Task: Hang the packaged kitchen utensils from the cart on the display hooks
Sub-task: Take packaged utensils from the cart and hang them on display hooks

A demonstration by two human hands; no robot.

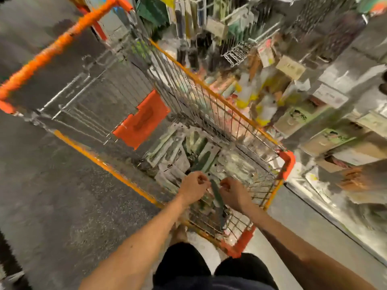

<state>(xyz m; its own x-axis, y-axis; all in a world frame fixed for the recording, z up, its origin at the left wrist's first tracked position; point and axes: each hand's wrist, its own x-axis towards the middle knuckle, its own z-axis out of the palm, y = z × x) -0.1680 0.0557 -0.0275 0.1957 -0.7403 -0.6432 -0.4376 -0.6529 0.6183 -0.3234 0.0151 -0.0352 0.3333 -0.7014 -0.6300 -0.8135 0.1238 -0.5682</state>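
Handling, as a judgement: the packaged utensil (217,198) looks light, a flat backing card carrying a long dark green handle. It is probably stiff along the handle and bendy at the card's edges. Take it by the top of the card, where a hang hole would sit, so it meets a hook squarely.

Your left hand (193,186) and right hand (232,192) both curl in on its upper end, one on each side, fingers pinched on it. It hangs over the near end of the cart (290,162), above the wire floor. More packages (180,151) lie heaped in the basket just beyond your hands. Display hooks (268,30) stand far right, already crowded.

Writing: heavy blur, nothing readable on any card or shelf label, and no brand made out.
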